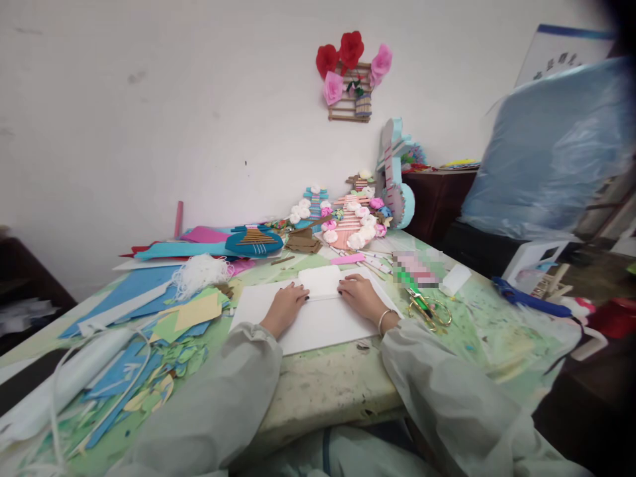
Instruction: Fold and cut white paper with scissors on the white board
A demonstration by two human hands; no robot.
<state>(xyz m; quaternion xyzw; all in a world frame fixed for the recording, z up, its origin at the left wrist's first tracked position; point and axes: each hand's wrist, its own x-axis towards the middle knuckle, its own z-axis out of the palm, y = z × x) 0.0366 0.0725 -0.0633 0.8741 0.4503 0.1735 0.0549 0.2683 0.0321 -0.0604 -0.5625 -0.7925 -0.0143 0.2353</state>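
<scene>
A large white sheet (308, 334) lies at the front of the table. On top of it is a smaller white piece of paper (320, 275), with a thin straight edge or fold running between my hands. My left hand (287, 306) grips this smaller piece at its left side, thumb and fingertips close together. At its right side, my right hand (362, 298) has hold of it the same way, fingers bent and a bracelet on the wrist. The undersides of both hands are hidden. Gold-handled scissors (428, 310) lie to the right of my right hand.
Paper scraps (173, 364), blue sheets (134, 291) and a tangle of white string (199, 273) cover the left side. Flower-covered paper guitars (355, 222) lean at the back. A blue glue gun (529, 298) is at the right edge, near a plastic-covered box (551, 146).
</scene>
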